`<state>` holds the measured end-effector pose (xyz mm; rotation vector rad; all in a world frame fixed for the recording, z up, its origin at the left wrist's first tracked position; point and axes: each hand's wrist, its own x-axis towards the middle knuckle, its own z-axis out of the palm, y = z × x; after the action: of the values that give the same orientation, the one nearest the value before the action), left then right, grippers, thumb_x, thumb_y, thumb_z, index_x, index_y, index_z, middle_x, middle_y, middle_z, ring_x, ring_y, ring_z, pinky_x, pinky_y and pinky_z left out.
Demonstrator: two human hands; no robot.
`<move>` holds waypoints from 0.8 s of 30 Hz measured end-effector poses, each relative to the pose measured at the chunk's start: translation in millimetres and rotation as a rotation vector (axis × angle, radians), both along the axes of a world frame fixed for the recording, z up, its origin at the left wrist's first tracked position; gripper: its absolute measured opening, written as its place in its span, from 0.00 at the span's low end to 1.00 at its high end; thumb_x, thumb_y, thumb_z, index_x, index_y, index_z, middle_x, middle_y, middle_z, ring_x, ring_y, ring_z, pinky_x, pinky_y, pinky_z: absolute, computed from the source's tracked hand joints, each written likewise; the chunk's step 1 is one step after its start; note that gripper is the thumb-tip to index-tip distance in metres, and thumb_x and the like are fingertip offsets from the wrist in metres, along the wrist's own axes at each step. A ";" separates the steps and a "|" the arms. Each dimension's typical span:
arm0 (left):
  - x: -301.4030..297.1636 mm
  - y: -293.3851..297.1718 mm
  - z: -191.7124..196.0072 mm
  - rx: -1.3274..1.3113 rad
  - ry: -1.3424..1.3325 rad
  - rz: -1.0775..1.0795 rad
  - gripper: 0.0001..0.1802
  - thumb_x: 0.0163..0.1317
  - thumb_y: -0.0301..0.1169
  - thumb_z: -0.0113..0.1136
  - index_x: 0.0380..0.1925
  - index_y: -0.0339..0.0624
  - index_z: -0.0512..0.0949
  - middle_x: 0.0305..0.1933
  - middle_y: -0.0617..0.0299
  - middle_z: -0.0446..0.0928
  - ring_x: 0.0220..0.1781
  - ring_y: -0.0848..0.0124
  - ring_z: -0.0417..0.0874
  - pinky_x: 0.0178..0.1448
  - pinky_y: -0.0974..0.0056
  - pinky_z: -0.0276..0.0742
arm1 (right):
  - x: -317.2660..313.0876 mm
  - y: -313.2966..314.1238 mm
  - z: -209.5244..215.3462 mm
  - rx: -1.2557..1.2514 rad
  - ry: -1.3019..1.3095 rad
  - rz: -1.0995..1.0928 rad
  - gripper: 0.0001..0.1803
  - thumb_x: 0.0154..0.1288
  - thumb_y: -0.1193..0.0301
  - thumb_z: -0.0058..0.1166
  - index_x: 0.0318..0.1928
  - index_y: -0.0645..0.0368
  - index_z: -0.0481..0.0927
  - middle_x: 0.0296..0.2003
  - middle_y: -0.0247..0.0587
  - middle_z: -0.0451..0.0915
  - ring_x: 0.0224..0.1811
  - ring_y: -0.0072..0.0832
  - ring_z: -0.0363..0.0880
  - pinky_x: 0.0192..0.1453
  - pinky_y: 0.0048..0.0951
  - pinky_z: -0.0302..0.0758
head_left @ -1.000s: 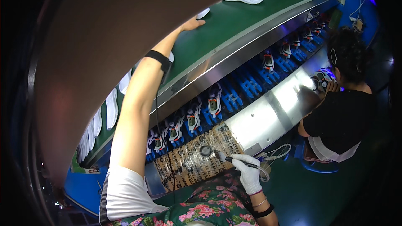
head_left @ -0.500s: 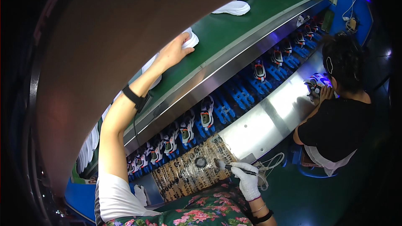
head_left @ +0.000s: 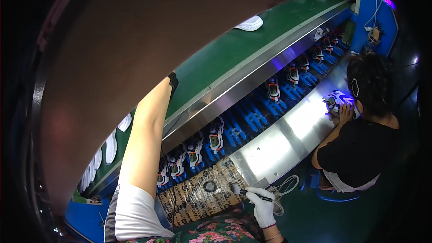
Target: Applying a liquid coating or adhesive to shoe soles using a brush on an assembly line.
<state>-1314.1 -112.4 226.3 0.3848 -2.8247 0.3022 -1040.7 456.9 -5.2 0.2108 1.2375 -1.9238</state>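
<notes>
My right hand (head_left: 262, 207), in a white knit glove, is closed around the black handle of a brush (head_left: 243, 192). The pale bristle end rests over a tape-covered cardboard sheet (head_left: 191, 203), close to a small dark round dish (head_left: 209, 186). My left arm (head_left: 146, 144) stretches up over the green conveyor belt (head_left: 207, 65). A black band (head_left: 173, 81) shows at that wrist, but the hand itself is hidden behind a large brown shape. White shoe soles (head_left: 111, 147) lie on the belt to the left of the arm, and another sole (head_left: 250, 24) lies farther up.
Shoe uppers (head_left: 216, 137) sit on blue racks (head_left: 255, 120) along a lower line, beneath a metal rail (head_left: 234, 83). To the right, a seated co-worker (head_left: 360, 139) handles a shoe (head_left: 338, 101) under violet light at the metal bench (head_left: 265, 150). Coiled pale tubing (head_left: 290, 182) hangs beyond my glove.
My left hand, which was on a white sole on the belt, has gone up out of sight behind the brown shape. That sole is no longer visible. The right hand keeps its hold on the brush.
</notes>
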 end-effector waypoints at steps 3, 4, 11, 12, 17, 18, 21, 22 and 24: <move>10.8 -72.2 -7.1 -0.028 -0.403 -0.110 0.36 0.60 0.28 0.63 0.71 0.47 0.68 0.77 0.41 0.61 0.80 0.48 0.59 0.81 0.54 0.56 | 2.3 -3.7 3.0 -0.038 -0.027 -0.002 0.10 0.59 0.80 0.67 0.42 0.66 0.88 0.35 0.36 0.87 0.33 0.18 0.81 0.39 0.19 0.76; 18.1 -83.1 -19.9 -0.013 -0.398 -0.113 0.36 0.60 0.28 0.63 0.71 0.47 0.68 0.77 0.41 0.61 0.80 0.48 0.59 0.81 0.54 0.56 | 0.7 -6.4 -1.4 -0.014 -0.032 0.011 0.10 0.59 0.80 0.67 0.43 0.66 0.88 0.35 0.37 0.88 0.33 0.19 0.82 0.39 0.19 0.77; 38.8 -92.1 -4.3 0.095 -0.487 0.224 0.39 0.60 0.23 0.52 0.75 0.55 0.64 0.74 0.40 0.66 0.77 0.48 0.64 0.80 0.54 0.59 | -7.3 -17.0 -6.3 -0.046 -0.018 -0.032 0.10 0.59 0.83 0.66 0.42 0.68 0.87 0.37 0.40 0.88 0.37 0.22 0.84 0.43 0.20 0.79; 35.0 -83.9 -12.1 0.073 -0.479 0.288 0.42 0.60 0.22 0.51 0.76 0.57 0.61 0.73 0.39 0.66 0.76 0.47 0.66 0.79 0.53 0.60 | -12.3 -18.5 -2.4 -0.041 -0.035 -0.081 0.10 0.57 0.84 0.66 0.41 0.67 0.88 0.36 0.41 0.88 0.36 0.23 0.84 0.42 0.21 0.78; 57.6 -115.3 38.9 -0.033 -0.510 0.469 0.47 0.61 0.20 0.49 0.79 0.68 0.53 0.76 0.34 0.60 0.76 0.44 0.66 0.78 0.50 0.63 | -1.3 -31.9 -5.1 -0.115 -0.044 -0.108 0.09 0.55 0.85 0.65 0.39 0.68 0.88 0.36 0.43 0.88 0.36 0.25 0.84 0.43 0.22 0.79; 55.6 -118.1 22.3 -0.043 -0.513 0.535 0.47 0.61 0.20 0.49 0.79 0.71 0.53 0.78 0.34 0.56 0.76 0.43 0.66 0.77 0.49 0.64 | -3.0 -35.1 -4.6 -0.082 -0.075 -0.101 0.10 0.55 0.86 0.65 0.39 0.69 0.88 0.36 0.43 0.88 0.36 0.25 0.85 0.43 0.22 0.79; 39.7 -116.8 4.8 -0.075 -0.525 0.635 0.46 0.64 0.20 0.48 0.78 0.76 0.52 0.81 0.35 0.47 0.76 0.40 0.65 0.75 0.47 0.67 | -8.1 -39.8 -9.0 -0.082 -0.078 -0.127 0.10 0.54 0.85 0.65 0.39 0.69 0.88 0.35 0.44 0.88 0.35 0.25 0.85 0.42 0.22 0.79; 40.5 -120.2 6.5 -0.082 -0.537 0.695 0.46 0.65 0.20 0.47 0.78 0.78 0.52 0.82 0.35 0.43 0.75 0.39 0.65 0.74 0.47 0.69 | -9.7 -37.5 -5.0 -0.008 0.228 -0.015 0.08 0.64 0.81 0.61 0.43 0.68 0.87 0.39 0.45 0.89 0.40 0.34 0.85 0.48 0.31 0.81; 29.0 -113.8 -3.9 -0.090 -0.553 0.703 0.45 0.66 0.21 0.46 0.78 0.79 0.52 0.82 0.36 0.42 0.75 0.39 0.66 0.74 0.47 0.69 | -15.7 -38.4 2.2 0.017 0.204 -0.046 0.08 0.62 0.82 0.61 0.42 0.68 0.87 0.39 0.45 0.88 0.41 0.32 0.85 0.48 0.31 0.81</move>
<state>-1285.1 -226.2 222.4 1.4722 -3.0545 0.7710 -1056.4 418.5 -3.0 0.0530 1.3925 -2.0140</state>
